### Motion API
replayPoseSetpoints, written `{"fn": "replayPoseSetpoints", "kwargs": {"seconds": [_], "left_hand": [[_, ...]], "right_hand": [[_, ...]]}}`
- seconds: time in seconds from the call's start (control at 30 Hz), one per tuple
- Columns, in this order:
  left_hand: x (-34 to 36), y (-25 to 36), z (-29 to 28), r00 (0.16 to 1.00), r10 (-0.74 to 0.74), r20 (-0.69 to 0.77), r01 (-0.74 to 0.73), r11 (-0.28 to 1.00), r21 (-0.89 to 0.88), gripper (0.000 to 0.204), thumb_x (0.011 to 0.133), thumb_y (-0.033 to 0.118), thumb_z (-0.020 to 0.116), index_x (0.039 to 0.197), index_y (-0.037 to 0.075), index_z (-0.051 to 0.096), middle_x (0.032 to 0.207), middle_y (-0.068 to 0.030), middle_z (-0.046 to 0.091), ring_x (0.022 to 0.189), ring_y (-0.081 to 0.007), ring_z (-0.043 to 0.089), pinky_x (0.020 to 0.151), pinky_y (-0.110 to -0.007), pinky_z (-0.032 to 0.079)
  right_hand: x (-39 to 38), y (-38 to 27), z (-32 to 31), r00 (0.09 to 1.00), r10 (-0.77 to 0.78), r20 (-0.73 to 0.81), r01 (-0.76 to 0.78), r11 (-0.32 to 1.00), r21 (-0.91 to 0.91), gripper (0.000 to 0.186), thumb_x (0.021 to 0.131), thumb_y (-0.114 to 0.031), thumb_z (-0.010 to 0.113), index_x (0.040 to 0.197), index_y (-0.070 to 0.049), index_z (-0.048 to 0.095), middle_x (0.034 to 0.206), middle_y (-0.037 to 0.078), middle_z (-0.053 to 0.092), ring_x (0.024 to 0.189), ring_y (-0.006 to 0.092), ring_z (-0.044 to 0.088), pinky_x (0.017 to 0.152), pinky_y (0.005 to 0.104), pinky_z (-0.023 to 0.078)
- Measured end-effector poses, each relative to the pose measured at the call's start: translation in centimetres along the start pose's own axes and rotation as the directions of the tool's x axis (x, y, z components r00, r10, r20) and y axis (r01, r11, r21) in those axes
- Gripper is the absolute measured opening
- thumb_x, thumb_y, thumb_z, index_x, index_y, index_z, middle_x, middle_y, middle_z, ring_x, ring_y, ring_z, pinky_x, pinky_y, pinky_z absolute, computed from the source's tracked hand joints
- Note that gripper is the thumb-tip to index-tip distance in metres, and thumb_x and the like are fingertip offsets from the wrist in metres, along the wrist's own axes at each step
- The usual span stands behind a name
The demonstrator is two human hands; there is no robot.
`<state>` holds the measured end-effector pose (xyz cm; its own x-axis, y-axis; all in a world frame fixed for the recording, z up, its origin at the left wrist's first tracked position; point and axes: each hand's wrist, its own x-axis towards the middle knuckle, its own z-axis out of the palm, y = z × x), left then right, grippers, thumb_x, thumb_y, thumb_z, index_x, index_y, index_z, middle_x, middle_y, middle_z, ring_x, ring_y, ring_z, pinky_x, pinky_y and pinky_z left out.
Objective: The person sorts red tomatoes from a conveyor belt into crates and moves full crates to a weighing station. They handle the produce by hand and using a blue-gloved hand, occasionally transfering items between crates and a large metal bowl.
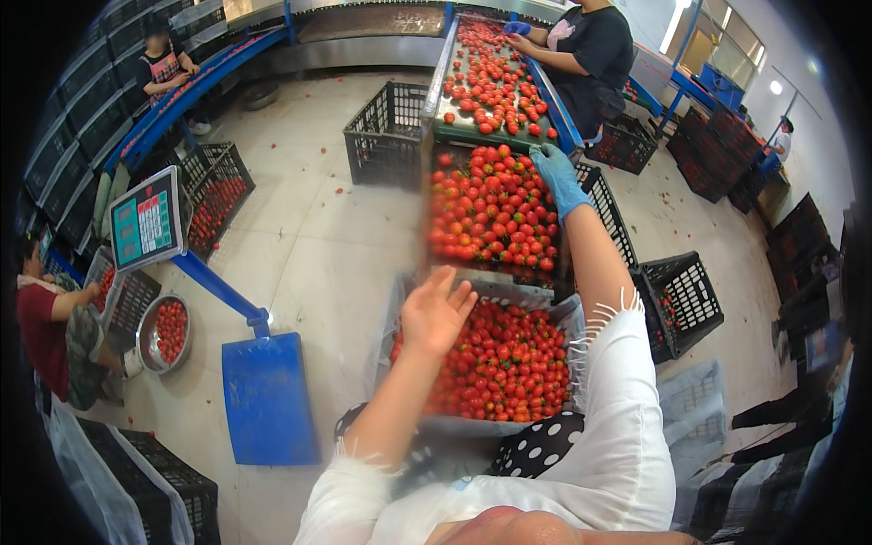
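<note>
My left hand (436, 313), bare and palm up with fingers slightly spread, is empty above a plastic-lined crate of cherry tomatoes (509, 368). My right hand (556, 177), in a teal glove, has its fingers curled over the upper right edge of a dark tray (559, 268) heaped with more tomatoes (490, 204). This tray sits between the lined crate and the end of a conveyor (440, 86), where loose tomatoes are scattered on the belt.
Co-workers stand beside the conveyor (599, 45), at a left sorting line (163, 68) and at lower left (45, 309). A blue platform scale (268, 395) and steel bowl (147, 320) are left. Black crates (381, 145) stand around, several stacked right (713, 150).
</note>
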<state>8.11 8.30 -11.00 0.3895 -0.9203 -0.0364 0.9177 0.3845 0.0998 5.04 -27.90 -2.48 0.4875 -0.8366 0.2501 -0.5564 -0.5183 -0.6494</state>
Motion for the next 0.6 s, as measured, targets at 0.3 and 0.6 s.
{"fn": "replayPoseSetpoints", "kwargs": {"seconds": [0.3, 0.6], "left_hand": [[0.4, 0.0, 0.0, 0.975, 0.038, -0.221, -0.028, 0.998, 0.047, 0.034, 0.081, 0.020, 0.049, 0.112, 0.006, 0.053, 0.125, -0.0042, 0.043, 0.112, -0.0262, 0.045, 0.096, -0.043, 0.036], [2.0, -0.2, -1.6, 0.941, 0.037, -0.336, -0.089, 0.986, -0.141, 0.040, 0.084, 0.020, 0.045, 0.118, 0.001, 0.038, 0.144, -0.0153, 0.019, 0.135, -0.0318, 0.015, 0.109, -0.049, 0.010]], "right_hand": [[0.6, -1.2, 5.3, 1.000, 0.024, 0.012, -0.013, 0.826, -0.564, 0.063, 0.080, -0.058, 0.045, 0.131, -0.020, 0.043, 0.140, 0.016, 0.029, 0.129, 0.0424, 0.021, 0.102, 0.0589, 0.017], [-2.2, -0.2, 5.3, 0.992, -0.062, 0.112, 0.123, 0.709, -0.694, 0.054, 0.078, -0.058, 0.045, 0.123, -0.029, 0.049, 0.136, 0.020, 0.032, 0.128, 0.0398, 0.023, 0.099, 0.0614, 0.019]]}}
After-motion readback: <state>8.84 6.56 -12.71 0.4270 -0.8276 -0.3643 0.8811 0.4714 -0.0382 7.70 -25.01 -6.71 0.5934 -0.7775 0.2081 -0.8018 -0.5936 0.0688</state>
